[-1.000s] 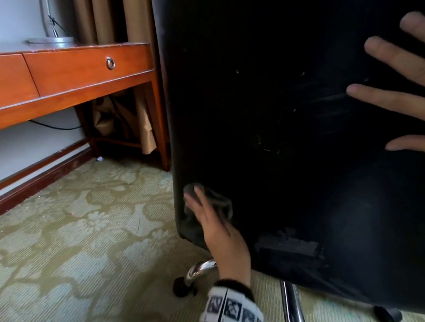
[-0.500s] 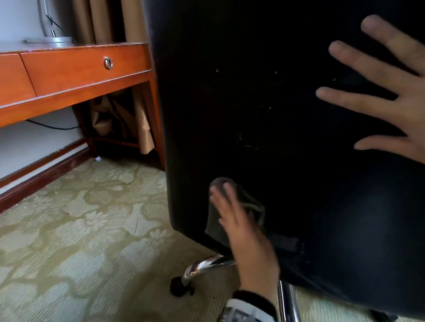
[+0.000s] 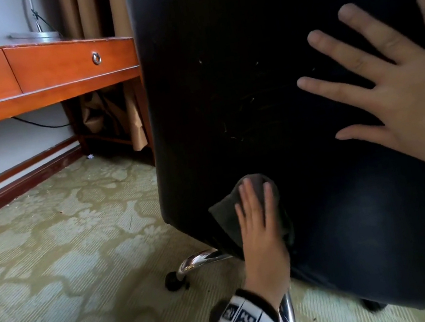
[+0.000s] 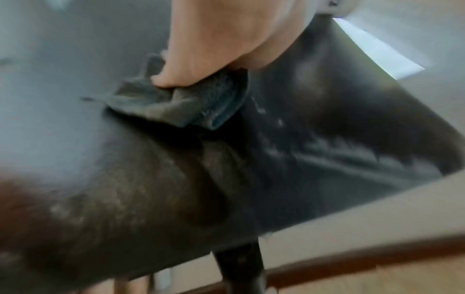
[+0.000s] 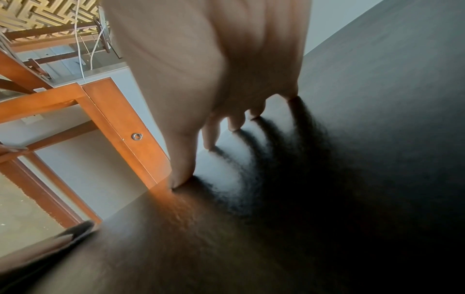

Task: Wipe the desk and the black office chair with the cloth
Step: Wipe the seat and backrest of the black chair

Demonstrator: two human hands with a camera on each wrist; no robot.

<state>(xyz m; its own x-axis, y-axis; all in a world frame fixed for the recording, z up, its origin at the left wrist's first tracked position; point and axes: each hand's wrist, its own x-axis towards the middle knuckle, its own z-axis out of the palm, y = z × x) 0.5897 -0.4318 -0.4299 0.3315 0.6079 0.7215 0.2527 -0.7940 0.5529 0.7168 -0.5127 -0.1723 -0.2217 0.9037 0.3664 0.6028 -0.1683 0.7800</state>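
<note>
Left hand (image 3: 260, 233): straight fingers are pressed flat on the crumpled dark grey cloth (image 3: 225, 216), low on the chair back.
Right hand (image 3: 409, 99): spread flat, nothing gripped, bracing the black leather office chair (image 3: 256, 41).
Chair axis: back upright, facing the near side.
Risk: the castored chair may be rolled away by pressure.
Wooden desk (image 3: 50, 72): far left.

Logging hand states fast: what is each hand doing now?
Left hand: open, straight fingers pressing the cloth against the chair.
Right hand: open, spread flat on the chair, holding nothing.
</note>
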